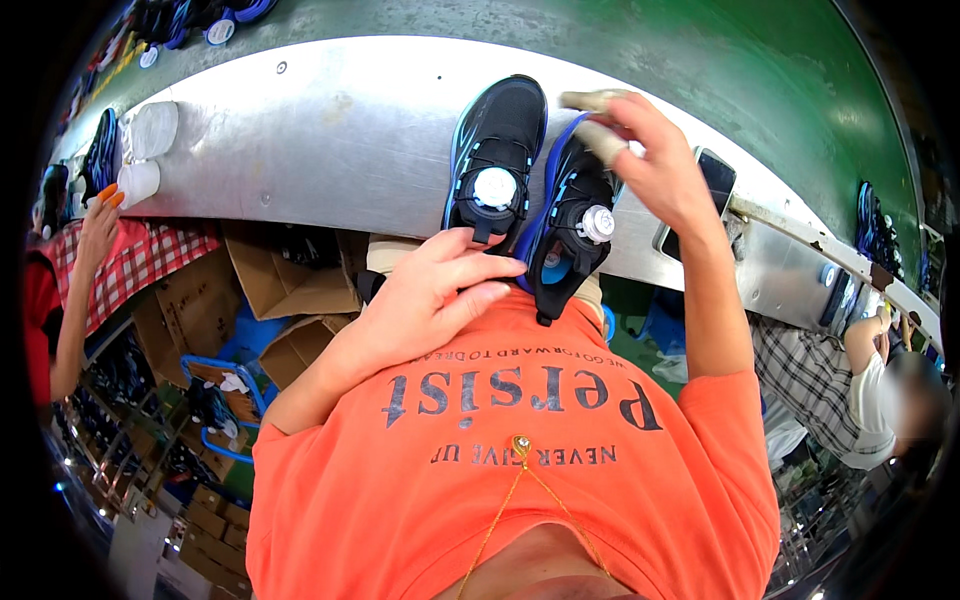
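Note:
Two black sneakers with blue edges lie side by side, toes pointing away from me. The left sneaker (505, 125) has a pale round dial near its tongue, and the right sneaker (572, 195) a silvery dial. My left hand (440, 290) is at their heel ends, fingers stretched out, the fingertips against the right sneaker's blue edge. Over the toe of that sneaker is my right hand (655, 150), fingers bent and apart, slightly blurred. Beige covers (603, 140) sit on some of its fingertips. Whether it touches the toe is hard to see.
The shoes rest on a long metal bench (340, 130). A phone-like dark slab (716, 180) and a pale rail (820, 245) are at right. Clear plastic containers (155, 130) stand far left, near a co-worker's hand (97, 230). Cardboard boxes (290, 280) sit below. Another person (850, 390) works at right.

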Tool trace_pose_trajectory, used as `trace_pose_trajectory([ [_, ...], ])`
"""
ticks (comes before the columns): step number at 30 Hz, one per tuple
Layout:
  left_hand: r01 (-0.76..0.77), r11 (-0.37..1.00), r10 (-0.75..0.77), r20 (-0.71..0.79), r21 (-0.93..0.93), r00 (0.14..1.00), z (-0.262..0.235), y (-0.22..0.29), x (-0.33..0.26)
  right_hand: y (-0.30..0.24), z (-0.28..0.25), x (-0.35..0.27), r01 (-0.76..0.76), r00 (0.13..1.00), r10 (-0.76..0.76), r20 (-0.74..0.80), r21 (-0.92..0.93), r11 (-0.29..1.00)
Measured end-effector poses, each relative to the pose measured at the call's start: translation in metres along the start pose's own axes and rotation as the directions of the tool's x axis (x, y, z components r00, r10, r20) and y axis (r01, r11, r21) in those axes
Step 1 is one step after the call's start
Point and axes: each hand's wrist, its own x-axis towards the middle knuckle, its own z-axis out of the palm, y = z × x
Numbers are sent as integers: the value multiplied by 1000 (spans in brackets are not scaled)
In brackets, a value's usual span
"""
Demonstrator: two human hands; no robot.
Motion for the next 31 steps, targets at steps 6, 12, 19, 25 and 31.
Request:
trace_pose_trajectory([
  [6, -135, 930, 75, 182, 341, 980, 12, 5, 17, 4, 5, -39, -483, 874, 485, -7, 80, 872],
  [12, -364, 655, 423, 77, 662, 903, -1, -14, 70, 20, -3, -48, -336, 917, 388, -99, 335, 880],
  [19, -53, 546, 364, -180, 836, 914, -128, -54, 215, 60, -44, -117, -353, 792, 338, -508, 71, 933],
  [25, 36, 366, 724, -309, 930, 617, -126, -79, 235, 71, -11, -149, -678, 682, 517, -518, -182, 712],
  [31, -61, 972, 101, -169, 226, 980, 16, -56, 178, 89, 13, -142, -582, 749, 327, -576, -337, 740],
])
